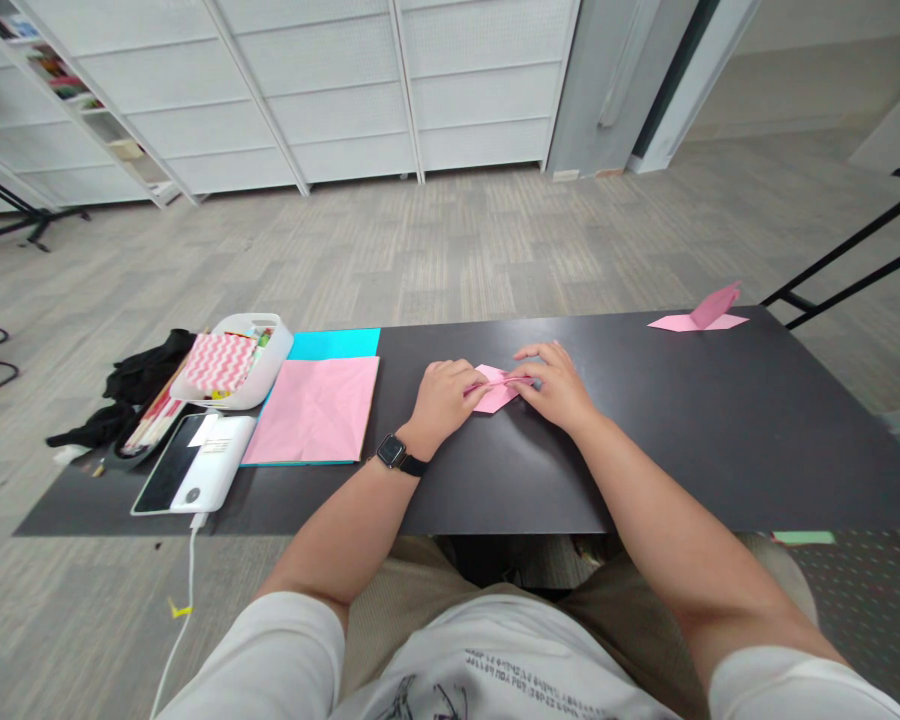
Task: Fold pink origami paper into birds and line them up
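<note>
A small pink folded paper (493, 393) lies on the black table (682, 420) in front of me. My left hand (447, 394), with a dark watch on its wrist, is closed in a pinch on the paper's left side. My right hand (556, 383) presses and pinches the paper's right end, fingers curled over a raised fold. Most of the paper is hidden between the two hands.
A stack of pink sheets (316, 409) over a cyan sheet (335, 344) lies to the left. Further left are a white tray (234, 362) with patterned paper, a white device (193, 464) with a cable, and black cloth (148, 369). A folded pink piece (701, 314) sits at the far right corner.
</note>
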A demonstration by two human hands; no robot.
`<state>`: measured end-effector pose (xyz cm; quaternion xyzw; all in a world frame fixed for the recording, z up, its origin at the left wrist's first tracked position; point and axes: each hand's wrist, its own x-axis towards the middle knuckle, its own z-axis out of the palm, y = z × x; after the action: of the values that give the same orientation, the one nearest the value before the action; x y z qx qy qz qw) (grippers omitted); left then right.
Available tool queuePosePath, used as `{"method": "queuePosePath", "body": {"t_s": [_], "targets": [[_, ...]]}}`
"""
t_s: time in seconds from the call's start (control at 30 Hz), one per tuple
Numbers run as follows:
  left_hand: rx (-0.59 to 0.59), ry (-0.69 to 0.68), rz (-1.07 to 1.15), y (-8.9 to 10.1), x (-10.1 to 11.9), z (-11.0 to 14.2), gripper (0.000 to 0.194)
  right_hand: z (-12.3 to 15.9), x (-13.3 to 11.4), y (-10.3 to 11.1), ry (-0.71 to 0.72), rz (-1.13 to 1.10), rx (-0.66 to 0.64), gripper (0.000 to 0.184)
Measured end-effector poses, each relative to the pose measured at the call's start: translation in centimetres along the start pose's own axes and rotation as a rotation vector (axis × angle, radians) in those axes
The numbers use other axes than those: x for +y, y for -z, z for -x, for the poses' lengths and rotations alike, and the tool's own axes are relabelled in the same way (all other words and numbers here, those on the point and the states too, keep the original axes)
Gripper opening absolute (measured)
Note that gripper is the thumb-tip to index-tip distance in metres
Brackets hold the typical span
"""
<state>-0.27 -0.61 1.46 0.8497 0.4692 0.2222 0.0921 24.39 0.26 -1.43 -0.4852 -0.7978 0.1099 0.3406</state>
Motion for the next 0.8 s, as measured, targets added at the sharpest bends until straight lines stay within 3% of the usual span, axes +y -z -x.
{"method": "queuePosePath", "body": {"t_s": [0.43,0.5,0.67,0.73,0.8], "targets": [[-0.013,0.008,-0.020,0.2,-0.8,0.1,0.019,0.0,0.3,0.9,-0.005,0.059,0.061,0.018],[0.034,0.043,-0.006,0.5,-1.0,0.1,0.017,-0.1,0.6,1.5,-0.042,0.059,0.137,0.018],[0.282,0.123,0.160,0.5,-1.6,0.2,0.007,-0.4,1.1,2.9,-0.146,-0.002,0.391,0.042],[0.385,0.127,0.242,0.3,-1.5,0.3,0.004,-0.4,0.8,2.8,-0.123,-0.041,0.375,0.035],[0.442,0.112,0.297,0.1,-1.3,0.4,0.003,-0.4,0.1,2.4,-0.061,-0.085,0.270,0.025]]}}
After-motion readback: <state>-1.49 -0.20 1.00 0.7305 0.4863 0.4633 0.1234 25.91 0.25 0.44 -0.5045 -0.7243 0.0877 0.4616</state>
